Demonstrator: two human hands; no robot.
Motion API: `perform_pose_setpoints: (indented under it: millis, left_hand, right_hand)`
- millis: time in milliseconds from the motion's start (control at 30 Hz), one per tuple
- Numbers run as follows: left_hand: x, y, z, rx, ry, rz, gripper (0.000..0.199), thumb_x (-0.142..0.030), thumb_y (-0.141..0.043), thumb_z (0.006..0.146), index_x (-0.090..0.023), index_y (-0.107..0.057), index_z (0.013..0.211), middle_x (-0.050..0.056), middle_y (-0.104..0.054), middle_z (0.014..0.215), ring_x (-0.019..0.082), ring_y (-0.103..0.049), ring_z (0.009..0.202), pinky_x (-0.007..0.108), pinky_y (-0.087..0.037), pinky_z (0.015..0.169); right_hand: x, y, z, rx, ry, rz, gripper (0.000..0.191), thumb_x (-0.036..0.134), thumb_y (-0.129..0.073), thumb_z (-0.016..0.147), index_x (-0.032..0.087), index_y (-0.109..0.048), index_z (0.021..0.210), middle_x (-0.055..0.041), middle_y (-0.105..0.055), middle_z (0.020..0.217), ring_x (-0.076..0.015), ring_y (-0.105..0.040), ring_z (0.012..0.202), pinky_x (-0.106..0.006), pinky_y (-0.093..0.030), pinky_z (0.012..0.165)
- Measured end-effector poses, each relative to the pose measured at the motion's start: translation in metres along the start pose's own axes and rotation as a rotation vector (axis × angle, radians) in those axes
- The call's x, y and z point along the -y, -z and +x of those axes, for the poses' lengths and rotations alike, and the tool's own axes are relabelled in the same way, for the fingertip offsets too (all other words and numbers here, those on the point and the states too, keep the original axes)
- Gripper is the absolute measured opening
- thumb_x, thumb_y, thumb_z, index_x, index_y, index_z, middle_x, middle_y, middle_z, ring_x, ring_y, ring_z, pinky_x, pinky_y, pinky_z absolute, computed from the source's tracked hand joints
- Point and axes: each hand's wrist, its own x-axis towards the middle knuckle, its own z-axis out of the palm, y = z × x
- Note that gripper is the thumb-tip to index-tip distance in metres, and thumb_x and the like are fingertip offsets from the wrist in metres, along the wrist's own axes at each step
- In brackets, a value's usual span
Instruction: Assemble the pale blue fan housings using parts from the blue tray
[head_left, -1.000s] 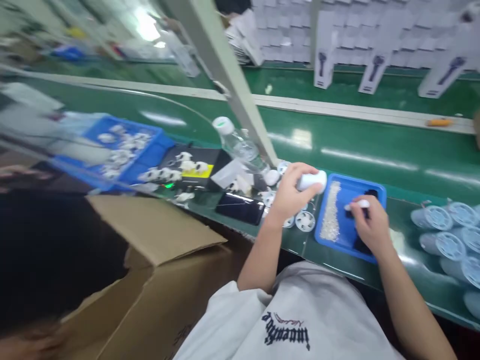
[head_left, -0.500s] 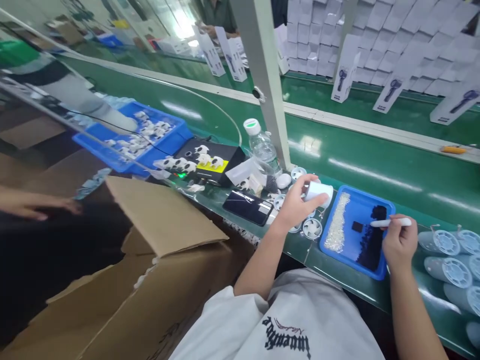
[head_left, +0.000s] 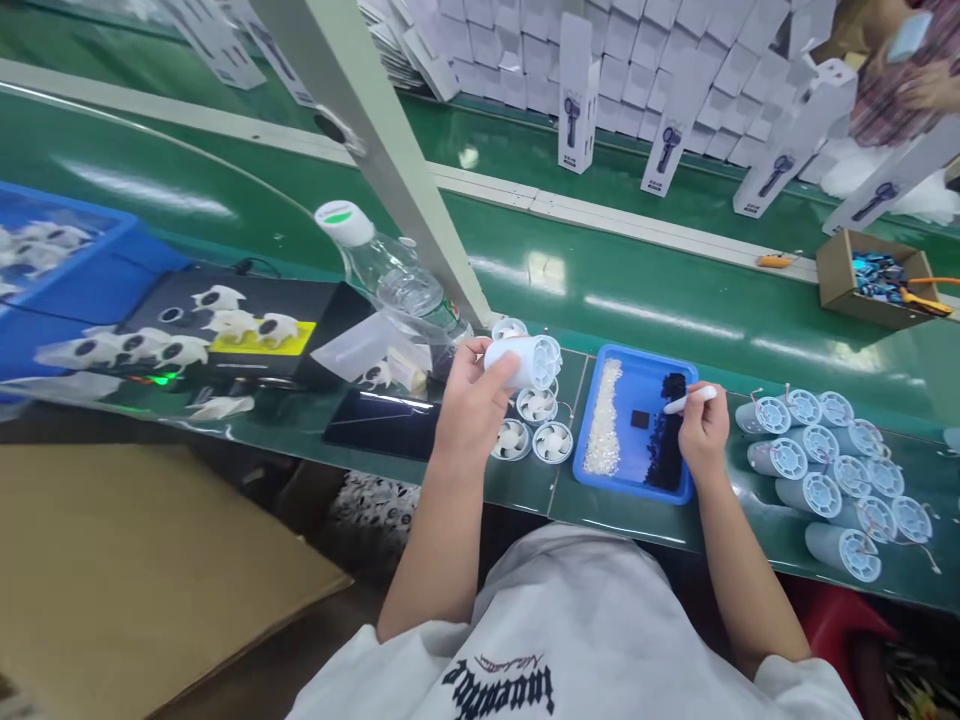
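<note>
My left hand [head_left: 466, 410] is closed around a light-blue fan housing [head_left: 514, 364], a cylinder tilted so its slotted round end faces right. My right hand [head_left: 706, 435] pinches a white pen-like tool [head_left: 688, 400], its tip over the black pieces [head_left: 666, 445] in a shallow blue tray [head_left: 634, 484]. White small pieces [head_left: 604, 420] lie along the tray's left side, and a black square [head_left: 640, 419] sits mid-tray. Below the held housing stand several round parts with white fan blades [head_left: 553, 442]. Several more blue housings [head_left: 819, 494] stand to the right of my right hand.
A water bottle [head_left: 394, 270] stands by a grey post [head_left: 390, 150]. A dark phone [head_left: 382, 422] lies left of my left hand. White fan parts [head_left: 142, 345] rest around a black box. An open cardboard box [head_left: 150, 570] is at lower left. Beyond, a small carton [head_left: 840, 280] holds blue items.
The view has swung to the right, showing more blue housings. The housing in my left hand has turned, and its slotted end now shows. My right hand keeps the tool over the tray.
</note>
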Motion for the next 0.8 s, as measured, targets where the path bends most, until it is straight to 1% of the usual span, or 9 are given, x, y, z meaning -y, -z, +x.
perform_pose_setpoints:
  millis: [100,200,300,400,467,533,667,733,800]
  left_hand:
    - [-0.001,-0.001,-0.001,0.001,0.014,-0.019,0.045,-0.044,-0.081,0.066,-0.023,-0.045,0.083,0.002,-0.063,0.090,0.019,-0.067,0.085,0.031,-0.056,0.072]
    - [-0.001,-0.002,-0.002,-0.029,0.022,-0.054,0.042,-0.044,-0.082,0.065,-0.022,-0.050,0.082,0.002,-0.065,0.089,0.017,-0.066,0.084,0.028,-0.055,0.070]
    - [0.001,-0.004,-0.002,-0.038,0.035,-0.095,0.042,-0.044,-0.084,0.062,-0.023,-0.054,0.083,0.002,-0.067,0.089,0.019,-0.066,0.088,0.028,-0.055,0.072]
    - [0.002,-0.006,-0.001,0.003,0.059,-0.116,0.043,-0.045,-0.083,0.064,-0.022,-0.058,0.090,0.005,-0.069,0.096,0.023,-0.067,0.096,0.032,-0.056,0.076]
    - [0.002,-0.009,-0.002,0.026,0.087,-0.133,0.047,-0.046,-0.082,0.064,-0.021,-0.059,0.095,0.005,-0.069,0.096,0.024,-0.067,0.097,0.033,-0.056,0.077]
    - [0.002,-0.011,-0.003,0.026,0.117,-0.156,0.049,-0.046,-0.084,0.062,-0.019,-0.059,0.095,0.004,-0.068,0.090,0.023,-0.067,0.093,0.032,-0.055,0.076]
    - [0.002,-0.016,-0.008,-0.005,0.141,-0.217,0.048,-0.042,-0.089,0.059,-0.017,-0.058,0.086,-0.001,-0.063,0.077,0.017,-0.065,0.079,0.026,-0.052,0.073]
    - [0.001,-0.018,-0.011,0.002,0.151,-0.243,0.049,-0.042,-0.091,0.058,-0.016,-0.059,0.085,-0.001,-0.063,0.078,0.015,-0.063,0.078,0.024,-0.050,0.072]
    - [0.001,-0.021,-0.013,0.026,0.167,-0.253,0.050,-0.042,-0.091,0.057,-0.016,-0.061,0.087,0.000,-0.064,0.081,0.015,-0.063,0.079,0.024,-0.050,0.072]
  right_hand:
    - [0.005,-0.001,0.000,0.045,0.017,0.007,0.047,0.064,-0.037,0.096,0.021,-0.052,0.086,0.0012,-0.055,0.066,-0.0134,-0.051,0.057,-0.029,-0.045,0.061]
    - [0.007,-0.002,0.002,0.065,0.050,-0.017,0.046,0.063,-0.037,0.096,0.021,-0.053,0.085,0.0008,-0.056,0.066,-0.0143,-0.053,0.059,-0.030,-0.046,0.063]
    - [0.006,-0.002,0.004,0.095,0.066,-0.050,0.045,0.062,-0.040,0.095,0.021,-0.053,0.084,-0.0007,-0.058,0.068,-0.0156,-0.054,0.061,-0.031,-0.047,0.064]
    - [0.007,0.000,0.005,0.145,0.077,-0.075,0.042,0.060,-0.044,0.094,0.021,-0.055,0.083,-0.0014,-0.059,0.068,-0.0164,-0.055,0.062,-0.031,-0.047,0.063]
    - [0.008,0.002,0.004,0.140,0.091,-0.078,0.039,0.056,-0.046,0.095,0.020,-0.057,0.085,-0.0025,-0.061,0.071,-0.0167,-0.057,0.062,-0.031,-0.048,0.063]
    - [0.008,0.002,0.001,0.130,0.109,-0.060,0.036,0.053,-0.048,0.095,0.019,-0.060,0.089,-0.0036,-0.064,0.074,-0.0165,-0.058,0.062,-0.031,-0.048,0.062]
    - [0.016,0.002,-0.005,0.256,0.138,-0.017,0.030,0.047,-0.055,0.093,0.019,-0.062,0.086,-0.0023,-0.064,0.071,-0.0160,-0.059,0.057,-0.030,-0.049,0.057]
    - [0.026,0.004,-0.009,0.208,0.149,0.036,0.022,0.040,-0.057,0.093,0.019,-0.063,0.090,-0.0036,-0.066,0.078,-0.0166,-0.062,0.062,-0.030,-0.051,0.060]
    - [0.041,0.009,-0.014,0.089,0.192,0.137,0.013,0.032,-0.059,0.093,0.020,-0.064,0.095,-0.0050,-0.066,0.087,-0.0182,-0.066,0.072,-0.032,-0.054,0.065]
